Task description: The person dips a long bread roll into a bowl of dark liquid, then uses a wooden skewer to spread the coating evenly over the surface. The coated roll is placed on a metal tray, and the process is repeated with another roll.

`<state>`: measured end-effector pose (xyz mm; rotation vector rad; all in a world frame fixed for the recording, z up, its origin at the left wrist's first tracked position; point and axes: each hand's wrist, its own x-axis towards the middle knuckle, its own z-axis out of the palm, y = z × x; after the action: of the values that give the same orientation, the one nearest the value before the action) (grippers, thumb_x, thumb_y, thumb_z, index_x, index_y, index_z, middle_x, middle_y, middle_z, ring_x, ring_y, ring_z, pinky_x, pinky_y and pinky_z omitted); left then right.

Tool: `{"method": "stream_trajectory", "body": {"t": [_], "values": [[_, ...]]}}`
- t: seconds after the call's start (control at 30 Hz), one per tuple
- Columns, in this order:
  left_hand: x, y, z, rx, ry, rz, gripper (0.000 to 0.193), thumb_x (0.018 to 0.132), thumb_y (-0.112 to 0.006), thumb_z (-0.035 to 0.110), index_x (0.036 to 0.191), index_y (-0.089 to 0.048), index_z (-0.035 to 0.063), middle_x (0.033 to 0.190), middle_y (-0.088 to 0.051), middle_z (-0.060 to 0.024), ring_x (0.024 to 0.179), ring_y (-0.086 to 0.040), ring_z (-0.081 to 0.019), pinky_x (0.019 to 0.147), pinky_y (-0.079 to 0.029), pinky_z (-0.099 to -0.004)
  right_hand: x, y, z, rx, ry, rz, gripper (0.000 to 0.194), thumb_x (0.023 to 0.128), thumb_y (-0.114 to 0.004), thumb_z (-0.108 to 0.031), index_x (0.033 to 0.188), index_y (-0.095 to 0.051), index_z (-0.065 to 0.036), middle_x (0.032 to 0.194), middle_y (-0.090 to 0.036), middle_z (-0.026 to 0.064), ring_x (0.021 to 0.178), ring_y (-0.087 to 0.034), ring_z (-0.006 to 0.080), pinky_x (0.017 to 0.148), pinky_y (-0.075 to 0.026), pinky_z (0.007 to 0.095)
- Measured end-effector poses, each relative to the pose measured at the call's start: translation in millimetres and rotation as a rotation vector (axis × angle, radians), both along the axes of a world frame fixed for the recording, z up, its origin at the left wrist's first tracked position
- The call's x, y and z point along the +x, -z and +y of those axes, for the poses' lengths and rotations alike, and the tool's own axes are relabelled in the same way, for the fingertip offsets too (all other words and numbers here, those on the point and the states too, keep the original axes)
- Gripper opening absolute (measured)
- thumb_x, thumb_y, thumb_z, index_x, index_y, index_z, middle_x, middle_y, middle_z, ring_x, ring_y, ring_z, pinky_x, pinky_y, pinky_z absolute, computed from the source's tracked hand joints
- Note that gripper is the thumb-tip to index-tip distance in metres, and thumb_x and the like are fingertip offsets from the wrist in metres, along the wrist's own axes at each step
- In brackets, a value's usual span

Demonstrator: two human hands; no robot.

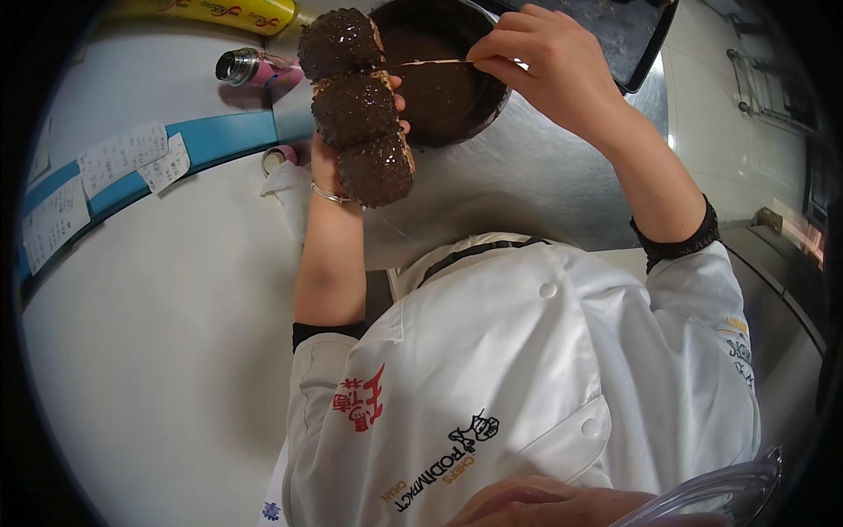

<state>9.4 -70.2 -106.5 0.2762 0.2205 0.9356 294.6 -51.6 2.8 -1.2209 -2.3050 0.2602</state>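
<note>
My left hand (324, 166) supports a chocolate-coated bread (355, 109) from beneath, with fingertips showing along its right side. The bread has three joined rounded sections with a glossy, bumpy dark coating; some pale crumb shows at the edges. Between the thumb and fingers of my right hand (550, 62) is a thin wooden stick (435, 62). Its far end meets the bread at the groove between the top and middle sections; the tip itself is hard to make out. Behind the bread stands a round dark pot (498, 109) with brown melted chocolate (441, 89) inside, partly covered by the bread.
A steel worktop (533, 171) lies under the pot. Its upper right holds a black baking tray (612, 43). At left are an uncapped pink bottle (263, 71), a cap (275, 159), crumpled white paper (290, 194), a yellow package (224, 13) and handwritten notes (125, 157).
</note>
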Motion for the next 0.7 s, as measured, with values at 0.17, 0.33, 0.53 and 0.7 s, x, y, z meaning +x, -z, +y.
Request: {"method": "stream_trajectory", "body": {"t": [0.17,0.33,0.53,0.7], "values": [[1.8,2.8,-1.0,0.010,-0.046,0.061,0.083,0.094,-0.069,0.047,0.151,-0.038,-0.0040,0.143,-0.053,-0.0262,0.120,-0.063,-0.0345,0.091,-0.063,-0.0495,-3.8,-2.4,0.8,0.005,-0.035,0.024,0.006,0.081,-0.078,-0.017,0.086,-0.076,-0.015,0.081,-0.065,0.0011,0.082,-0.063,0.0251,0.072,-0.049,0.0392],[3.7,-3.8,-3.1,0.050,-0.056,0.003,0.080,0.095,-0.069,0.044,0.150,-0.039,-0.0044,0.143,-0.053,-0.0266,0.121,-0.063,-0.0354,0.091,-0.063,-0.0503,3.9,3.8,-0.7,-0.025,0.013,0.056,0.008,0.081,-0.078,-0.015,0.088,-0.076,-0.014,0.081,-0.067,0.0023,0.079,-0.063,0.0272,0.071,-0.051,0.0403],[4.7,-10.9,-8.6,0.060,-0.079,0.003,0.072,0.098,-0.065,0.042,0.150,-0.042,-0.0021,0.143,-0.054,-0.0253,0.121,-0.062,-0.0350,0.092,-0.060,-0.0483,-2.0,3.8,-2.2,-0.040,-0.061,0.108,0.009,0.080,-0.079,-0.014,0.088,-0.075,-0.014,0.080,-0.064,0.0020,0.079,-0.063,0.0266,0.069,-0.051,0.0398],[8.1,-13.0,-4.0,0.010,-0.037,-0.073,0.070,0.098,-0.066,0.041,0.149,-0.043,-0.0018,0.141,-0.055,-0.0247,0.119,-0.062,-0.0345,0.090,-0.060,-0.0475,3.5,26.3,0.5,-0.044,-0.008,0.096,0.009,0.086,-0.078,-0.013,0.095,-0.079,-0.014,0.085,-0.069,-0.0009,0.084,-0.065,0.0198,0.069,-0.054,0.0332]]}}
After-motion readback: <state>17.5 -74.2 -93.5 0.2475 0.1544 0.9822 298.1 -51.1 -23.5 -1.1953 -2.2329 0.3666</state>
